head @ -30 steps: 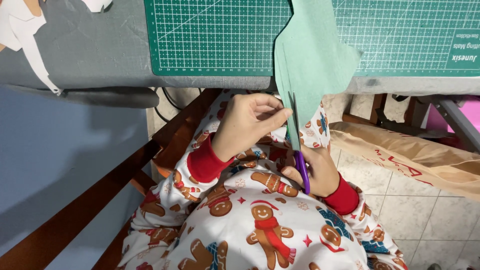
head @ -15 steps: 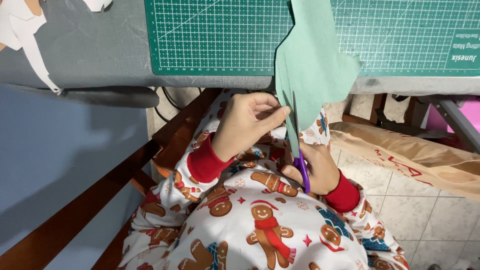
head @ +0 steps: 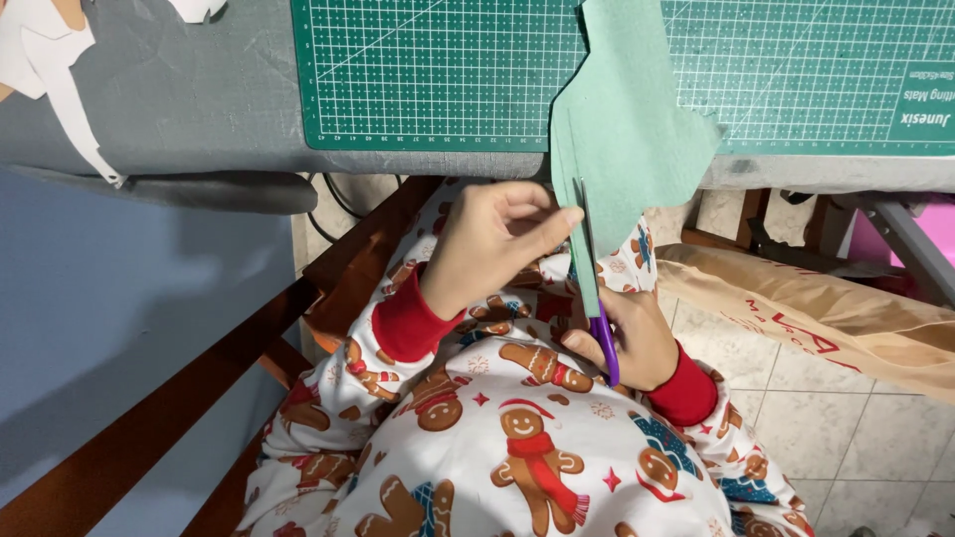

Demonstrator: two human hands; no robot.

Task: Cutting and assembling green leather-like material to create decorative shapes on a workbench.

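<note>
Green fabric piece hangs over the front edge of the green cutting mat and grey table, dropping toward the lap. The left hand pinches the narrow strip at the fabric's left edge, fingers closed on it. The right hand is closed around the purple-handled scissors, blades pointing up along the strip; how far the blades are parted cannot be told. In my judgement, a clean cut needs the strip held taut, the blades parallel to the edge, and long, even strokes with the 2 hands kept close. White paper scraps lie at far left.
</note>
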